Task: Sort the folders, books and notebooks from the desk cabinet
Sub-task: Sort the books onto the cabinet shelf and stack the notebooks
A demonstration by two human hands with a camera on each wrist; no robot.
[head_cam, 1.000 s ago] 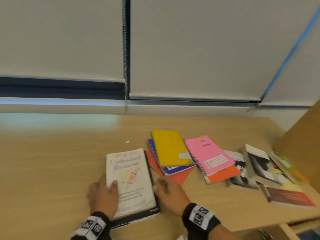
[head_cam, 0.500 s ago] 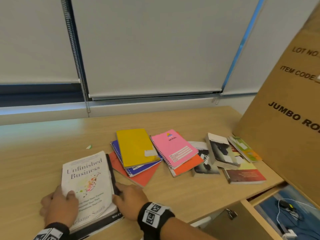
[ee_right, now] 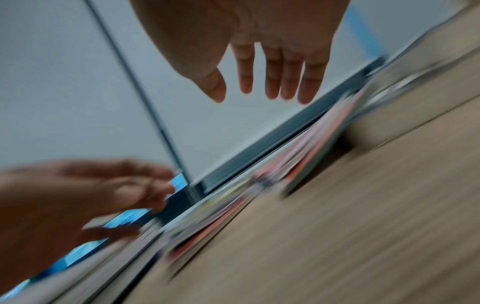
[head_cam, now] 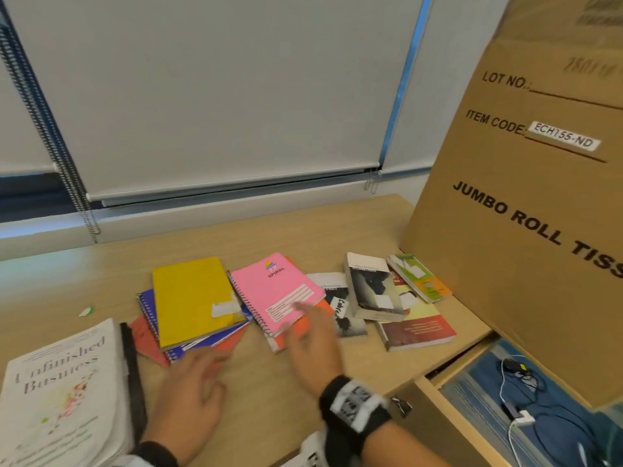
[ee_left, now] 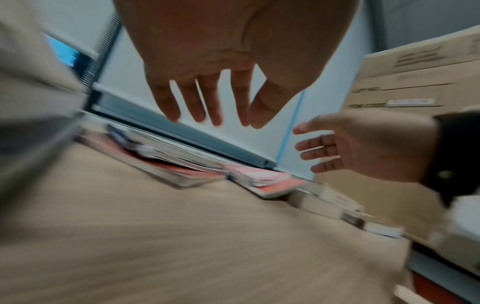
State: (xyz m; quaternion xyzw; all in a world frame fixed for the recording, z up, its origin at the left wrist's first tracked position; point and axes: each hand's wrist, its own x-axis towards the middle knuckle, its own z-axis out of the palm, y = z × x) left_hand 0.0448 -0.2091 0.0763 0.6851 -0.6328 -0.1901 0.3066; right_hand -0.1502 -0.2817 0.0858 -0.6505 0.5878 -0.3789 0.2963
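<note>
A white book titled "Unfinished Business" (head_cam: 64, 392) lies on a black folder (head_cam: 133, 382) at the desk's near left. A yellow notebook (head_cam: 194, 298) tops a blue spiral notebook (head_cam: 146, 305) and a red folder (head_cam: 145, 338). Right of them a pink spiral notebook (head_cam: 276, 291) lies on an orange one (head_cam: 303, 326). Several books (head_cam: 371, 291) spread further right. My left hand (head_cam: 199, 382) hovers open just below the yellow pile. My right hand (head_cam: 310, 335) hovers open over the pink notebook's near corner. Both hands are empty in the wrist views, left hand (ee_left: 207, 98) and right hand (ee_right: 272, 78).
A large cardboard box (head_cam: 526, 203) printed "JUMBO ROLL TISS" stands at the desk's right end. An open drawer (head_cam: 526, 409) with blue contents and a white cable sits below the right edge. Window blinds (head_cam: 215, 96) back the wooden desk (head_cam: 269, 399). A small green scrap (head_cam: 86, 311) lies left.
Both hands have let go of the white book and moved right, toward the notebook piles. The head view has swung right, showing the box and drawer.
</note>
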